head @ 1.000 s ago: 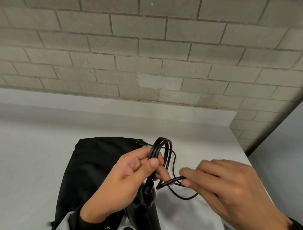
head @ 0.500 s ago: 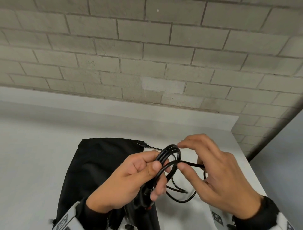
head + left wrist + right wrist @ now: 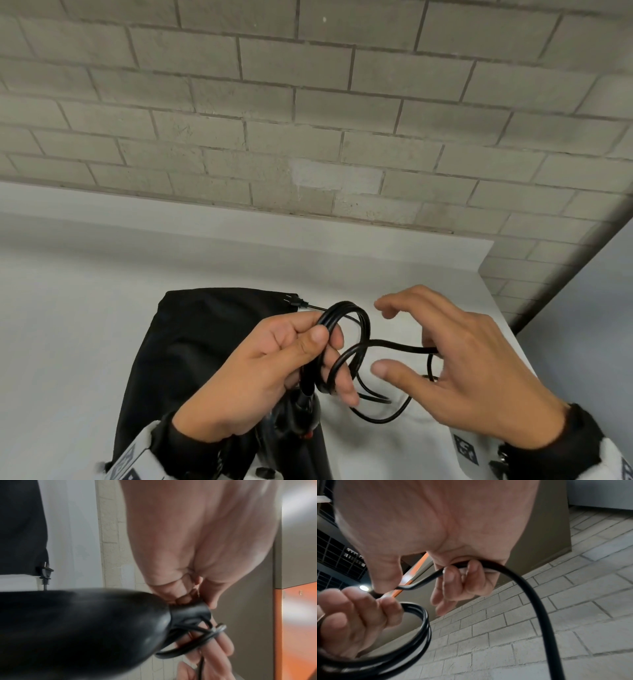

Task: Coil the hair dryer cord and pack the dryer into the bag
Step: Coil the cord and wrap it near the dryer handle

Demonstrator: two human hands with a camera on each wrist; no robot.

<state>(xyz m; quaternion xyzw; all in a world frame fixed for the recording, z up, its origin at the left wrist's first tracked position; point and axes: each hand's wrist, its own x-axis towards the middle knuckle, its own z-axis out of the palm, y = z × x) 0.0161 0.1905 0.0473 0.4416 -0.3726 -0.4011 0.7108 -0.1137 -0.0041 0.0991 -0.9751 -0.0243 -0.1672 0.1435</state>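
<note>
My left hand grips a coil of the black cord between thumb and fingers, just above the black hair dryer. The dryer's body fills the lower left wrist view, with cord loops at its end. To the right, my right hand has its lower fingers curled round a loose strand of the cord, thumb and forefinger spread. The plug lies at the far corner of the black bag, which lies flat on the table under my left arm.
The white table runs up to a grey brick wall. Its right edge falls off close beside my right hand. An orange and grey cabinet shows in the left wrist view.
My right hand brought a strand up over the coil, then drew away to the right with the cord trailing from its lower fingers. The left hand kept its hold on the coil.
</note>
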